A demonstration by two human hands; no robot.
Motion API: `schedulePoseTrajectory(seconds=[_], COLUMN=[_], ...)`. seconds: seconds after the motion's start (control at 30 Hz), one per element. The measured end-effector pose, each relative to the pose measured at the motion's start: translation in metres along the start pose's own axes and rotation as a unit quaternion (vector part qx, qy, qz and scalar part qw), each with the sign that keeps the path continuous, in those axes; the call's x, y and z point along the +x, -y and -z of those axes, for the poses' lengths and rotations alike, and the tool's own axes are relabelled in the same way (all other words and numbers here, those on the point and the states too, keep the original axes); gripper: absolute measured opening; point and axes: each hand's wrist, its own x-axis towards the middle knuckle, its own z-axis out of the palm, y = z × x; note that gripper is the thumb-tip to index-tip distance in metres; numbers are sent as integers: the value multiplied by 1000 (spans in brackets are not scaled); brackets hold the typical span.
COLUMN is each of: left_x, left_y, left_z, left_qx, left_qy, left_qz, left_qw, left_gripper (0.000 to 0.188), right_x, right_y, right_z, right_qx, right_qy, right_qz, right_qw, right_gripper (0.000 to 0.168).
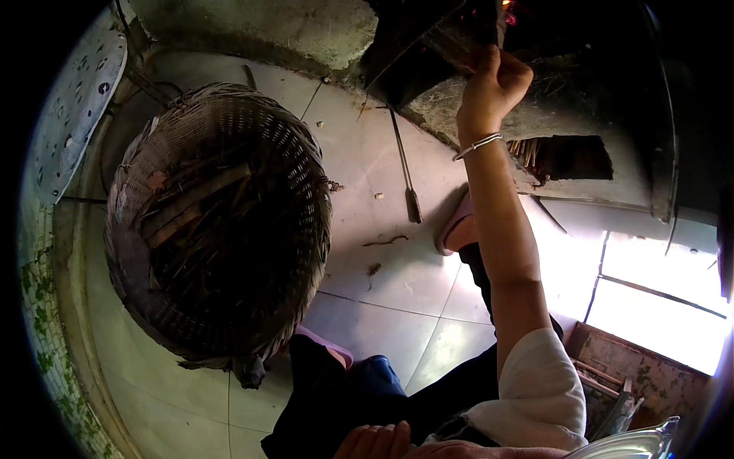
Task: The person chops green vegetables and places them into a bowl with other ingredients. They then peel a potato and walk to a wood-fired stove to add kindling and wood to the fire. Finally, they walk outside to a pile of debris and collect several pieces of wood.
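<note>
My right hand (498,86), a metal bangle on its wrist, reaches into the dark opening of a stove and pinches a piece of firewood (500,26). Glowing embers (510,16) show just beyond it. My left hand (378,442) is at the bottom edge, by my dark-clothed lap; only its bent fingers show, and what lies under them is hidden. A large wicker basket (322,229) stands on the floor to the left, with split wood (198,203) and dark twigs inside. A thin metal rod with a thicker handle (406,166) lies between basket and stove.
The stove's masonry front (436,109) has a lower hole with thin sticks (523,152) in it. My feet, in pink slippers (453,224), are on the tiled floor (378,321). A perforated metal sheet (80,109) leans at far left. A worn wooden box (642,367) is at lower right.
</note>
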Motion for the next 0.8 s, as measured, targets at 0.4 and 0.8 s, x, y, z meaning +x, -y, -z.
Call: schedulePoseTrajectory(seconds=[0.4,0.8], left_x=[1,-17], left_y=[3,3], left_z=[7,-13], left_qx=[-6,-6], left_qy=[26,-2], left_qz=[7,-19], left_qw=[1000,1000], left_gripper=[33,32], right_x=[75,90], right_y=[-56,-71], right_z=[-19,-17], right_qx=[-366,-352], right_qy=[-93,96], right_qz=[44,194], right_qw=[925,911], right_gripper=[21,25])
